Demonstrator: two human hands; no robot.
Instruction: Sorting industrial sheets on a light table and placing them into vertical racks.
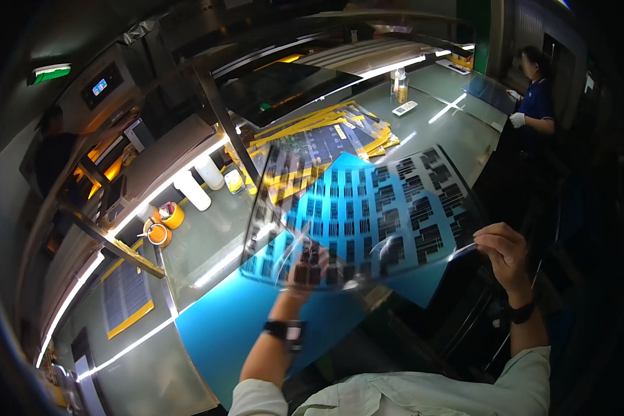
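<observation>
Film (367, 208): clear sheet printed with rows of dark blocks, held up off the table (208, 243), tilted, between both hands. It sits above a blue sheet (256, 326) lying on the near part of the glass top; the blue shows through the film, so the dark pattern stands out, likely why it is held there.

Left hand (305, 267): behind the film's near left edge, seen through it. Fingers curled, apparently gripping that edge; the exact grip is blurred by the film.

Right hand (503, 253): at the near right corner, thumb and fingers pinched on the edge. Edge-only holds on both sides keep skin off the printed area, by my reading.

Stack (326, 135) of similar films with yellow borders lies farther off on the table, just beyond the held film. White bottles (201, 180) and orange tape rolls (163, 225) stand along the left side, well apart from the film. One person (534, 97) stands at the far right end, hands at another sheet.
</observation>
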